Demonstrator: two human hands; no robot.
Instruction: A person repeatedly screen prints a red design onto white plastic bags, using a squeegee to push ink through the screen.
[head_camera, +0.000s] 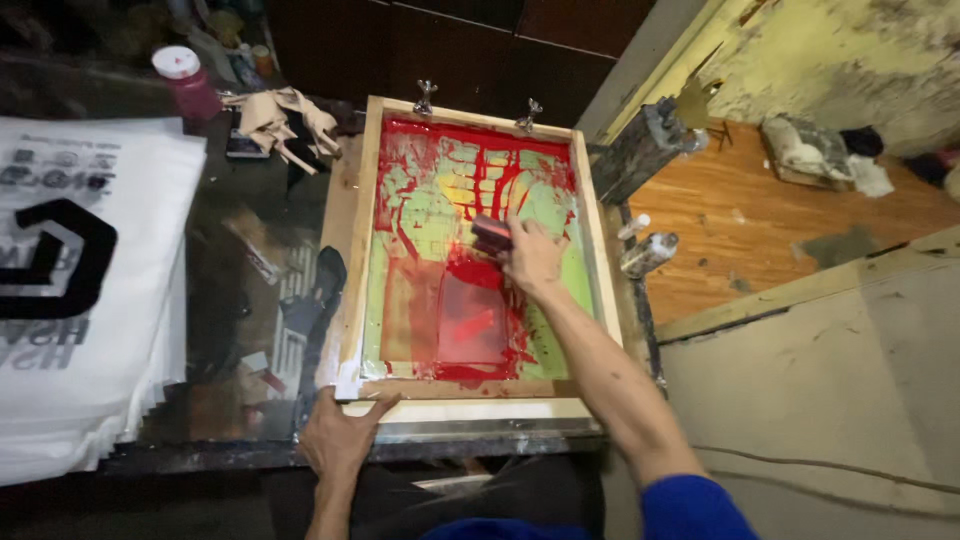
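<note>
- Far left of both hands: stack of white printed fabric sheets (85, 300) with black block graphics, lying flat on the dark glass-topped worktable (240, 290), well apart from the frame.
- Up and left of the gripping hand, at the table's back: pink plastic jar with a white lid (185, 80), upright; just right of it a crumpled heap of beige cloth strips (280, 118).
- Left hand (338, 435): palm down, fingers spread flat, pressing on the near-left corner of the pale wooden screen-printing frame (352, 230). It grips nothing; open, bearing on the wood's edge.
- The frame lies flat on the table, long side running away from the person. Its mesh (420, 200) is yellow-green, smeared with red ink; a denser red rectangle (472, 320) sits just below the right hand.
- Two metal hinge clamps (425, 97) hold the frame's far rail, well beyond the grip.
- Right hand (532, 255): fingers closed over a small dark squeegee block coated in red ink (491, 232), held against the mesh near the screen's middle, right of centre. Forearm reaches across the near rail; blue sleeve at the elbow.
- Right of the grip, outside the frame: two clear plastic bottles (648, 252) lying on the table edge.
- Farther right: orange wooden floor (760, 220), grey concrete slab below.
</note>
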